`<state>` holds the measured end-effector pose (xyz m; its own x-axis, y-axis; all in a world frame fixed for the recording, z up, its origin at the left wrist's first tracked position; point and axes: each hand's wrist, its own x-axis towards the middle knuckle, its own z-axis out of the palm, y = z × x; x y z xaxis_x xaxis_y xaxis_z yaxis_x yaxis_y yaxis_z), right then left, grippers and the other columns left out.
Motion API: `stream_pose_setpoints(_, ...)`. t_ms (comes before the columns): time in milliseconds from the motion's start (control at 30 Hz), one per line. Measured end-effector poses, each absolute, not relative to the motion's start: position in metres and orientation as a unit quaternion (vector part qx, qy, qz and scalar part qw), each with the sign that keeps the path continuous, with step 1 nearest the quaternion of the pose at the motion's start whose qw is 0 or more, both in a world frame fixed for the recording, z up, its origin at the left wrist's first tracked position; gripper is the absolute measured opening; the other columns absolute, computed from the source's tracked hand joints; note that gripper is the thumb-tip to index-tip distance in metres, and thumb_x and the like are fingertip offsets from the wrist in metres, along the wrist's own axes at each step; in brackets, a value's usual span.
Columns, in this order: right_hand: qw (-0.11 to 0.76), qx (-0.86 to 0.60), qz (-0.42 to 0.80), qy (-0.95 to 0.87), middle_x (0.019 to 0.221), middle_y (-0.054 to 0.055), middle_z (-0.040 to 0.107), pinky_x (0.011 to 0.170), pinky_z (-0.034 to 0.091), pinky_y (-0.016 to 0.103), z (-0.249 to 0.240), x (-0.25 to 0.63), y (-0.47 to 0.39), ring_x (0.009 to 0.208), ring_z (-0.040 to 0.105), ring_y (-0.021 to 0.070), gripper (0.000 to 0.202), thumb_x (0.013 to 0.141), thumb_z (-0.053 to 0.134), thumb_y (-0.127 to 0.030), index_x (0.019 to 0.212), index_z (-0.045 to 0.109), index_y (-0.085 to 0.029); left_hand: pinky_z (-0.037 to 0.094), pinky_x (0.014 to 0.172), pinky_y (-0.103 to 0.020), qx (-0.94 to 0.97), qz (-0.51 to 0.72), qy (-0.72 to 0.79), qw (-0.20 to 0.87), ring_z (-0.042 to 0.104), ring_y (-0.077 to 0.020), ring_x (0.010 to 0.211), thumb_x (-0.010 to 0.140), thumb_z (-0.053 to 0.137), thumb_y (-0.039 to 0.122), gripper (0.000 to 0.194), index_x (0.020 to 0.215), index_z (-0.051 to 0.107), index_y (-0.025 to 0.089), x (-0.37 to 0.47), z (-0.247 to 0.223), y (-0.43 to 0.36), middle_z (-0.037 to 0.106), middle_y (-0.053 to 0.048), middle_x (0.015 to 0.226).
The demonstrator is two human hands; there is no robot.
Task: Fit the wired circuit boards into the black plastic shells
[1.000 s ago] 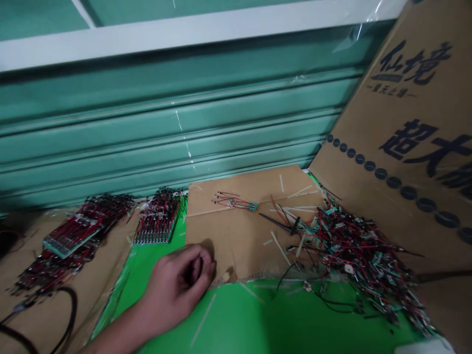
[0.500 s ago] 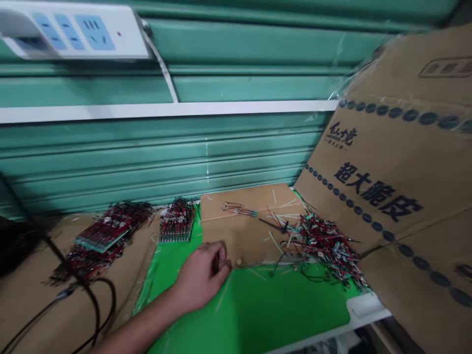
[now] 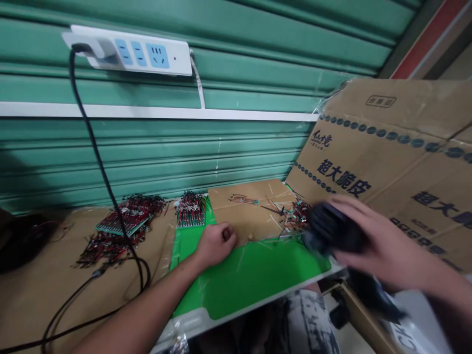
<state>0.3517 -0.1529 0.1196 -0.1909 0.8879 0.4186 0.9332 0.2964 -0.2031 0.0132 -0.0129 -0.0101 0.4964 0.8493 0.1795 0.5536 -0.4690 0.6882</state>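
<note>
My left hand [image 3: 217,243] rests on the green board [image 3: 258,280], at the near left corner of a brown cardboard sheet [image 3: 245,226]. Its fingers are curled into a loose fist, and nothing shows in them. On the right, my right hand [image 3: 379,241] grips a black object [image 3: 334,228] in mid-air, too smeared by motion to name. Small red and black wires [image 3: 243,199] with a tiny circuit board lie on the cardboard sheet. Beyond it, toward the right, a tangled heap of wired boards [image 3: 298,214] is partly hidden by the black object.
Left of the sheet stands a neat stack of wired circuit boards [image 3: 191,210]; a bigger pile [image 3: 127,221] lies further left. A black cable [image 3: 98,152] hangs from the power strip [image 3: 136,51]. A large printed carton [image 3: 372,162] leans at the right.
My right hand has come into view holding the black object. The camera view has shifted, so more of the cable, carton and board edge shows. My left hand stays by the cardboard sheet.
</note>
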Motion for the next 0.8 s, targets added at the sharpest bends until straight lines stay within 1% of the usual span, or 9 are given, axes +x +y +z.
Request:
stream_pose_setpoints(100, 0.156, -0.603, -0.009, -0.782, 0.142, 0.013, 0.057, 0.119, 0.043, 0.043, 0.125, 0.345, -0.064, 0.133, 0.057, 0.0329, 0.079, 0.072, 0.080, -0.028, 0.147, 0.055, -0.025, 0.033, 0.061, -0.028, 0.816, 0.266, 0.421, 0.293, 0.053, -0.0147, 0.060, 0.085, 0.058, 0.023, 0.016, 0.070, 0.058, 0.019, 0.011, -0.010, -0.013, 0.061, 0.000, 0.063)
stream_pose_setpoints(167, 0.077, -0.631, -0.011, -0.772, 0.140, 0.016, 0.057, 0.114, 0.045, 0.040, 0.117, 0.344, -0.001, 0.128, 0.058, 0.0336, 0.083, 0.069, 0.083, -0.029, 0.146, 0.056, -0.019, 0.033, 0.061, -0.028, 0.815, 0.262, 0.422, 0.298, 0.054, -0.0150, 0.060, 0.085, 0.058, 0.022, 0.015, 0.071, 0.059, 0.019, 0.011, -0.010, -0.013, 0.061, 0.000, 0.064)
stream_pose_setpoints(267, -0.024, -0.669, 0.002, -0.743, 0.143, 0.016, 0.055, 0.103, 0.047, 0.034, 0.094, 0.346, 0.063, 0.118, 0.062, 0.0308, 0.089, 0.067, 0.087, -0.032, 0.149, 0.055, -0.020, 0.032, 0.060, -0.028, 0.816, 0.252, 0.427, 0.299, 0.055, -0.0155, 0.060, 0.085, 0.059, 0.022, 0.014, 0.071, 0.059, 0.019, 0.012, -0.011, -0.014, 0.062, 0.000, 0.064)
stream_pose_setpoints(367, -0.064, -0.679, 0.014, -0.731, 0.139, 0.014, 0.058, 0.096, 0.048, 0.029, 0.074, 0.352, 0.087, 0.112, 0.065, 0.0273, 0.087, 0.066, 0.087, -0.033, 0.147, 0.056, -0.021, 0.031, 0.060, -0.029, 0.817, 0.253, 0.427, 0.293, 0.054, -0.0156, 0.060, 0.084, 0.059, 0.022, 0.014, 0.070, 0.058, 0.019, 0.012, -0.013, -0.013, 0.062, -0.001, 0.065)
stream_pose_setpoints(533, -0.074, -0.674, -0.018, -0.735, 0.154, 0.015, 0.049, 0.093, 0.051, 0.033, 0.062, 0.369, 0.096, 0.115, 0.066, 0.0314, 0.099, 0.060, 0.093, -0.037, 0.151, 0.053, -0.026, 0.028, 0.059, -0.029, 0.815, 0.266, 0.422, 0.296, 0.052, -0.0148, 0.059, 0.083, 0.058, 0.021, 0.014, 0.070, 0.057, 0.019, 0.010, -0.017, -0.011, 0.061, 0.000, 0.064)
stream_pose_setpoints(600, -0.073, -0.668, -0.045, -0.739, 0.152, 0.015, 0.052, 0.092, 0.052, 0.035, 0.065, 0.371, 0.096, 0.116, 0.066, 0.0332, 0.098, 0.060, 0.094, -0.038, 0.149, 0.054, -0.026, 0.028, 0.059, -0.029, 0.808, 0.273, 0.422, 0.306, 0.051, -0.0145, 0.058, 0.083, 0.059, 0.022, 0.015, 0.069, 0.057, 0.019, 0.011, -0.017, -0.011, 0.059, 0.001, 0.062)
stream_pose_setpoints(700, -0.045, -0.670, -0.100, -0.734, 0.128, 0.014, 0.068, 0.087, 0.051, 0.036, 0.073, 0.360, 0.085, 0.108, 0.067, 0.0339, 0.072, 0.068, 0.090, -0.035, 0.133, 0.061, -0.023, 0.032, 0.060, -0.028, 0.774, 0.325, 0.422, 0.342, 0.051, -0.0146, 0.059, 0.086, 0.059, 0.028, 0.018, 0.071, 0.057, 0.019, 0.012, -0.015, -0.011, 0.058, 0.001, 0.063)
stream_pose_setpoints(767, 0.038, -0.653, -0.128, -0.746, 0.111, 0.013, 0.072, 0.082, 0.049, 0.036, 0.076, 0.338, 0.069, 0.099, 0.068, 0.0323, 0.055, 0.077, 0.085, -0.032, 0.124, 0.059, -0.021, 0.035, 0.060, -0.027, 0.720, 0.390, 0.428, 0.382, 0.052, -0.0149, 0.061, 0.091, 0.057, 0.038, 0.026, 0.074, 0.059, 0.019, 0.014, -0.014, -0.010, 0.056, 0.001, 0.064)
stream_pose_setpoints(800, 0.100, -0.629, -0.116, -0.762, 0.105, 0.012, 0.071, 0.079, 0.049, 0.035, 0.075, 0.324, 0.059, 0.094, 0.067, 0.0308, 0.051, 0.081, 0.084, -0.037, 0.120, 0.057, -0.021, 0.036, 0.058, -0.027, 0.685, 0.421, 0.432, 0.409, 0.052, -0.0149, 0.061, 0.093, 0.055, 0.045, 0.032, 0.076, 0.060, 0.019, 0.014, -0.014, -0.008, 0.056, 0.001, 0.065)
